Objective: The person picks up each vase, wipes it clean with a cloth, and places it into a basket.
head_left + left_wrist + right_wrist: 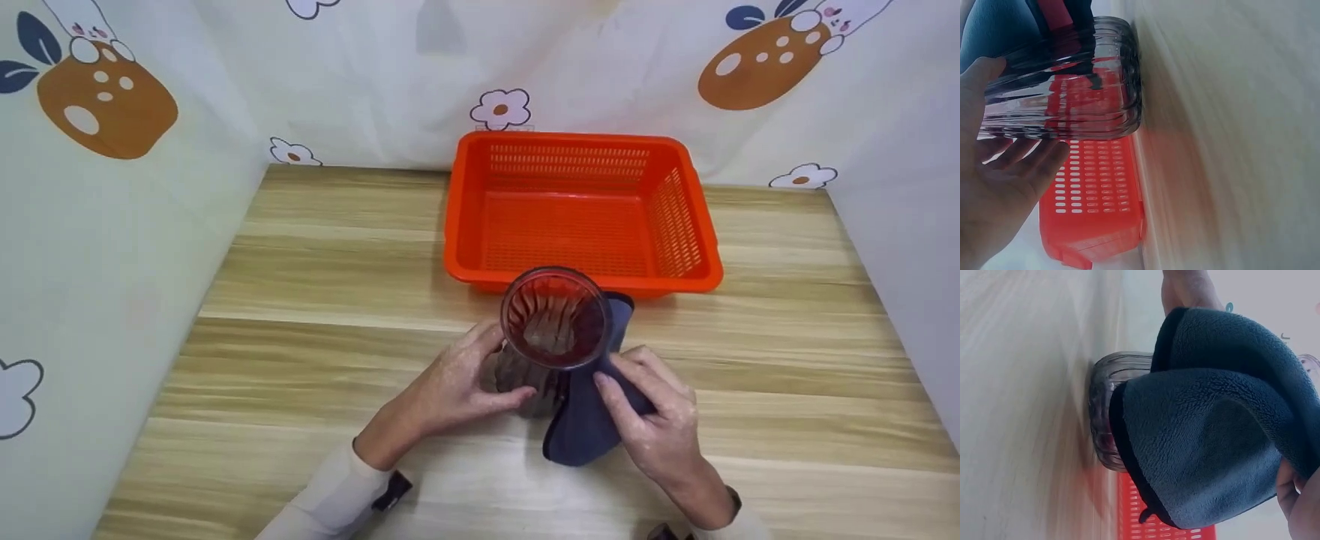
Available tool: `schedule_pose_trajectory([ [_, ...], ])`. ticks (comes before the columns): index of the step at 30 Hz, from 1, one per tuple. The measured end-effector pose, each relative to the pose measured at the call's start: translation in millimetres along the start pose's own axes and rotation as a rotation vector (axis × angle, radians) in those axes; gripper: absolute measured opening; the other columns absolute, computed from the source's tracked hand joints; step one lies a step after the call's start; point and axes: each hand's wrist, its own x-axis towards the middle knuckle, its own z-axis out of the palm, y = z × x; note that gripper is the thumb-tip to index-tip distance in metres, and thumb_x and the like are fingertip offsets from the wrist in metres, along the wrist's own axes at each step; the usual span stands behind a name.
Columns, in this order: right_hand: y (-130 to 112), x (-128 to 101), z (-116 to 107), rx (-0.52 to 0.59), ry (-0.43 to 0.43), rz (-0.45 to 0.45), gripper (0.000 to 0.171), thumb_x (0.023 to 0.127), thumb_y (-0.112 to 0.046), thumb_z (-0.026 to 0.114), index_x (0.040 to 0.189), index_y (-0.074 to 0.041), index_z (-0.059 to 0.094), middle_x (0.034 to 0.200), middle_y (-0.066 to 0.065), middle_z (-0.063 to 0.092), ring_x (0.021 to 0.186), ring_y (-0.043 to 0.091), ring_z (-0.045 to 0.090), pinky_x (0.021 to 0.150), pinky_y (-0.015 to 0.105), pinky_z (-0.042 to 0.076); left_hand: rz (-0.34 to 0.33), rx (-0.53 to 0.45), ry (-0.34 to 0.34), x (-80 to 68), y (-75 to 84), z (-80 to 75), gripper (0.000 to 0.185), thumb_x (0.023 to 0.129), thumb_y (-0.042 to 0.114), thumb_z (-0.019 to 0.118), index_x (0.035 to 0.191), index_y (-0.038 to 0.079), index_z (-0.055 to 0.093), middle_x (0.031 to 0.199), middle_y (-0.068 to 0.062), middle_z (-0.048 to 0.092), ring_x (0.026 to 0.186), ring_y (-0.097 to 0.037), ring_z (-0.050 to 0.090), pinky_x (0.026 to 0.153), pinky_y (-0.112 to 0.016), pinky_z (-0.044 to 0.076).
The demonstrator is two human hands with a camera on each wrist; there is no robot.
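Observation:
A ribbed, smoky-grey glass vase [551,330] stands upright, its base right at the tabletop in both wrist views. My left hand [457,382] holds it from the left, thumb on the near side and fingers along the far side. Between finger and thumb, my right hand [660,420] pinches a grey-blue cloth [585,420] with a dark border. The folded cloth [1202,439] hangs along the vase's right side and hides much of the glass [1109,388] in the right wrist view.
Just behind the vase sits an orange-red plastic basket [660,285] with slotted walls, and nothing shows inside it. The wood-grain table [300,360] is bounded at the back and sides by white sheeting [360,97] printed with flowers and oranges.

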Motion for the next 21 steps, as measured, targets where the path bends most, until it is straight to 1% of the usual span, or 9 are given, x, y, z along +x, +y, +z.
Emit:
schedule_pose_trajectory([
  [3,4.0,-2.2,0.1,-0.001,-0.012,0.02,0.026,0.098,-0.014,0.071,0.1,0.012,0.073,0.085,0.017,0.064,0.076,0.016,0.06,0.07,0.017,0.05,0.006,-0.002,0.022,-0.4,0.0,1.6,0.078,0.086,0.036,0.083,0.15,0.013,0.046,0.139,-0.002,0.054,0.125,-0.015,0.055,0.104,-0.035,0.047],
  [6,7.9,-4.9,-0.9,-0.003,-0.029,0.042,0.026,0.098,-0.015,0.071,0.101,0.011,0.073,0.086,0.017,0.064,0.077,0.016,0.06,0.071,0.017,0.05,0.009,-0.005,0.045,-1.5,-0.7,3.6,0.076,0.085,0.037,0.084,0.148,0.013,0.048,0.136,-0.001,0.055,0.12,-0.014,0.057,0.101,-0.034,0.049],
  [8,9.5,-6.3,-1.6,-0.005,-0.044,0.052,0.022,0.097,-0.011,0.072,0.102,0.01,0.073,0.087,0.017,0.064,0.079,0.016,0.06,0.072,0.017,0.05,0.017,-0.003,0.061,-2.2,-1.1,4.5,0.076,0.085,0.037,0.085,0.147,0.013,0.049,0.135,-0.001,0.055,0.118,-0.014,0.058,0.099,-0.034,0.05],
  [10,10.3,-7.0,-2.1,-0.006,-0.057,0.064,0.017,0.094,-0.004,0.073,0.102,0.01,0.073,0.087,0.017,0.064,0.079,0.016,0.06,0.073,0.017,0.05,0.028,0.001,0.076,-2.6,-1.4,5.4,0.076,0.084,0.037,0.085,0.146,0.012,0.049,0.135,-0.002,0.055,0.116,-0.015,0.059,0.098,-0.033,0.051],
  [13,10.9,-6.9,-3.3,-0.025,-0.072,0.08,0.014,0.089,0.005,0.073,0.103,0.009,0.073,0.088,0.016,0.064,0.08,0.015,0.06,0.073,0.017,0.05,0.035,0.002,0.091,-2.4,-1.6,6.3,0.076,0.084,0.038,0.085,0.145,0.012,0.05,0.134,-0.001,0.055,0.116,-0.014,0.059,0.097,-0.033,0.052],
  [18,11.9,-7.5,-5.8,-0.06,-0.099,0.109,0.03,0.077,0.02,0.072,0.104,0.008,0.074,0.087,0.013,0.064,0.078,0.015,0.06,0.07,0.017,0.049,0.03,-0.016,0.103,-1.9,-1.9,7.9,0.073,0.084,0.037,0.085,0.143,0.011,0.052,0.134,-0.001,0.057,0.117,-0.014,0.059,0.098,-0.033,0.051],
  [21,11.2,-8.2,-7.4,-0.065,-0.117,0.155,0.038,0.074,0.024,0.072,0.107,0.005,0.075,0.088,0.008,0.065,0.076,0.014,0.059,0.067,0.019,0.048,0.024,-0.028,0.111,-2.7,-1.9,8.7,0.074,0.083,0.036,0.086,0.143,0.011,0.052,0.133,-0.001,0.057,0.116,-0.014,0.06,0.095,-0.03,0.052],
])
